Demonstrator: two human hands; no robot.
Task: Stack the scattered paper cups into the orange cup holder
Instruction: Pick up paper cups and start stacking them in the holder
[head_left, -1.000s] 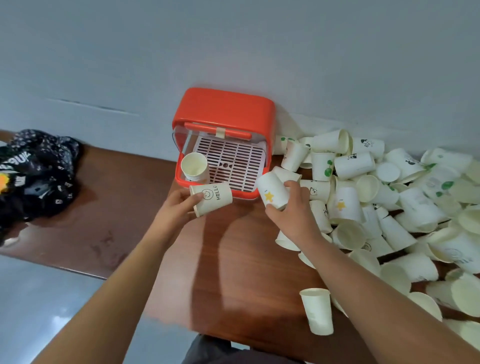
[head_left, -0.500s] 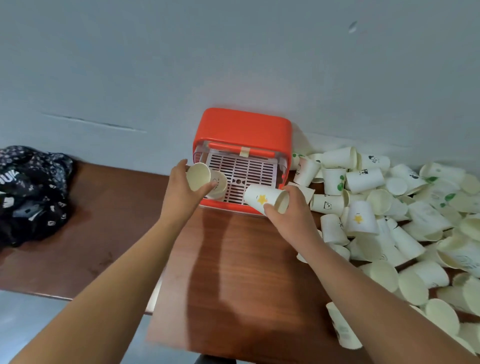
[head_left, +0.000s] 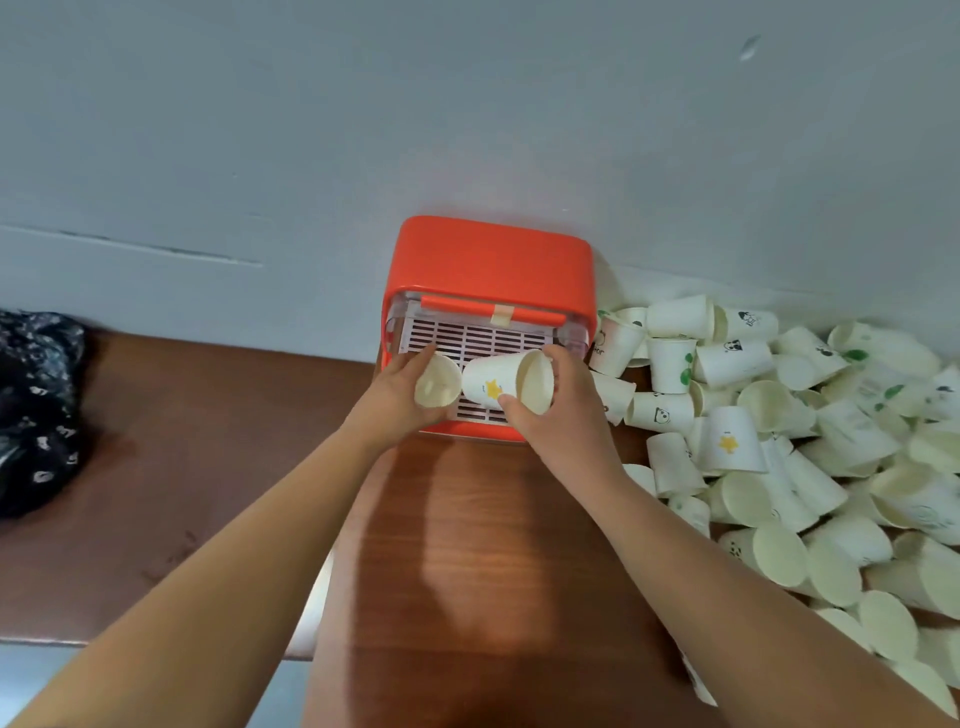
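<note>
The orange cup holder (head_left: 493, 260) stands against the wall, its white slotted tray facing me. My left hand (head_left: 395, 397) grips a paper cup (head_left: 438, 382) at the tray's left side, its mouth turned toward me. My right hand (head_left: 563, 410) holds a star-printed cup (head_left: 501, 382) on its side over the tray, mouth to the right. The two held cups sit close together, almost touching. A big heap of scattered paper cups (head_left: 779, 441) lies to the right of the holder.
A brown wooden table (head_left: 467, 545) carries everything, with a grey wall behind. A black patterned bag (head_left: 36, 405) lies at the far left. The cup heap runs to the right edge and down toward the table's front.
Both hands moved up to the holder. The left hand's cup went over the tray's left side; the right hand brought the star cup over the tray beside it.
</note>
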